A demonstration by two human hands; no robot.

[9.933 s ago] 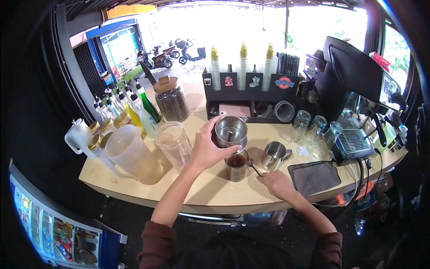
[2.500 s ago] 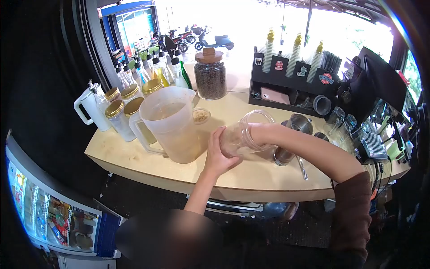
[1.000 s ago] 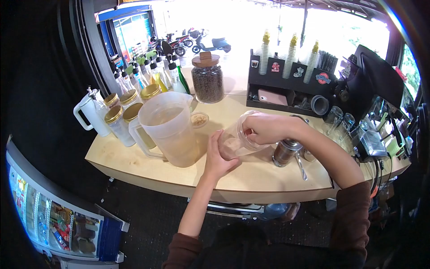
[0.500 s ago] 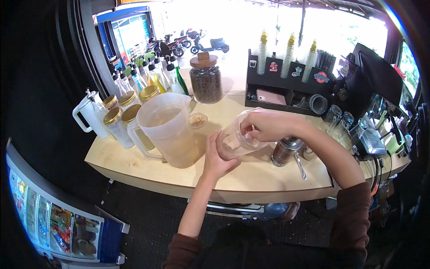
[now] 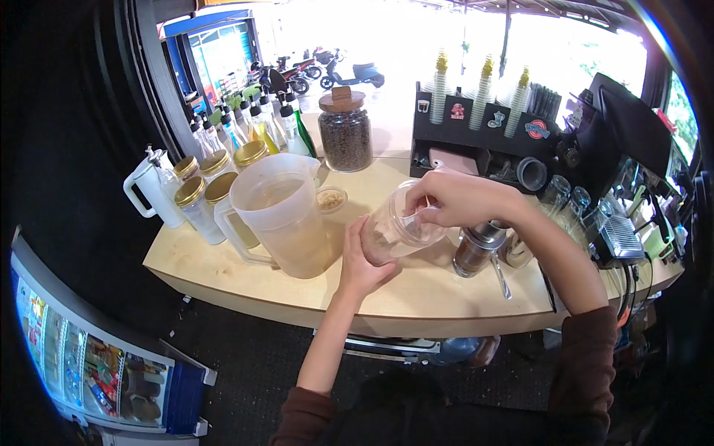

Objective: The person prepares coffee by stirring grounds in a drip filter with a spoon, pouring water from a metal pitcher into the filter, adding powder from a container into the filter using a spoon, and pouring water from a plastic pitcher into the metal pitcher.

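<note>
My left hand (image 5: 362, 260) is wrapped around the side of a clear jar (image 5: 390, 241), which tilts to the right with pale contents inside. At the jar's mouth is my right hand (image 5: 450, 199), its fingers pinched together around something small and whitish that I cannot make out. A large frosted plastic pitcher (image 5: 297, 241) holding pale liquid stands left of my left hand. Behind the jar lies a small round lid (image 5: 331, 198). Below my right wrist stands a glass with a metal drip coffee filter (image 5: 474, 256), and a spoon (image 5: 503, 281) is beside it.
Gold-lidded jars (image 5: 191, 192), a white jug (image 5: 154, 195) and pump bottles (image 5: 260, 126) crowd the left side. A coffee bean jar (image 5: 346, 137) stands at the back. A black cup organizer (image 5: 476, 119) and upturned glasses (image 5: 555, 191) are on the right of the wooden counter (image 5: 416, 301).
My right hand has lifted slightly out of the jar's mouth, and a whitish bit now shows at its fingertips. My left hand keeps its hold on the jar.
</note>
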